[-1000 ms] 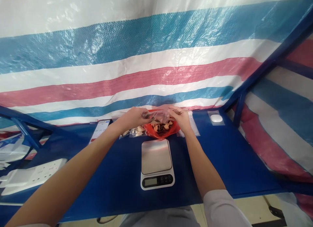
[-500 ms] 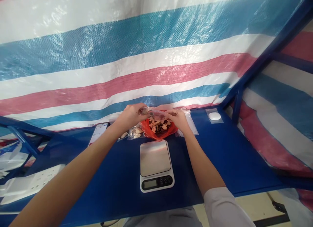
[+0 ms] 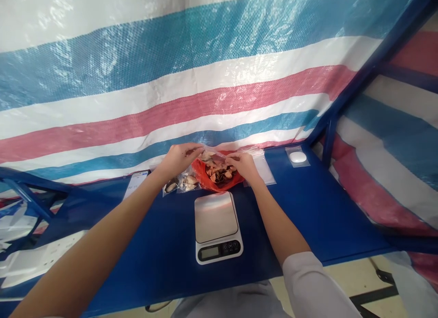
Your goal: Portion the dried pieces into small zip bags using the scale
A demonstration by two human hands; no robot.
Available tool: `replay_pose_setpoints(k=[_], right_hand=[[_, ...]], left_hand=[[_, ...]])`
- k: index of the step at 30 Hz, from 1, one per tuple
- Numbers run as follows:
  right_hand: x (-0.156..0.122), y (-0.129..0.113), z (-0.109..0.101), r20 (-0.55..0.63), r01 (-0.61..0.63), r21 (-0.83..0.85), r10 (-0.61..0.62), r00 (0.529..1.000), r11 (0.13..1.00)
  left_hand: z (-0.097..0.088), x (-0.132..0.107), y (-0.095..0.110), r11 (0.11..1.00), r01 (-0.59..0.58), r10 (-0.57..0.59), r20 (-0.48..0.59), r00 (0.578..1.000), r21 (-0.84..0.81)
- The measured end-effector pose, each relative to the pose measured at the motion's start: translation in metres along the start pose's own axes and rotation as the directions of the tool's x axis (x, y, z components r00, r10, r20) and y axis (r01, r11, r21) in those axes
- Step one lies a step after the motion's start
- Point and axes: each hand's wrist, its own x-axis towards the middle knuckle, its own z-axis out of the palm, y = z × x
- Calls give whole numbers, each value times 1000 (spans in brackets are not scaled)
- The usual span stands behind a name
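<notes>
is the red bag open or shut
Open: the red plastic bag gapes at the top, showing dried brown pieces inside, between the left hand and right hand.

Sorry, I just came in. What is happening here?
A person is working with both bare hands over a red plastic bag of brown dried pieces. The left hand and right hand are at its top edge. A small clear bag of pale pieces lies beside it, and a kitchen scale sits nearer the person on a blue table.
</notes>
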Motion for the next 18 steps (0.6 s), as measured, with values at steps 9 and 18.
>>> replay_pose_setpoints(k=[9,18], right_hand=[[-1,0,3,9,-18,-20,18,1000,1000],[-2,2,0,20,-31,-94,33,999,995]], left_hand=[[1,8,6,990,-32,40,-58,998,137],[4,-2,1,997,-9,10,13,1000,-78]])
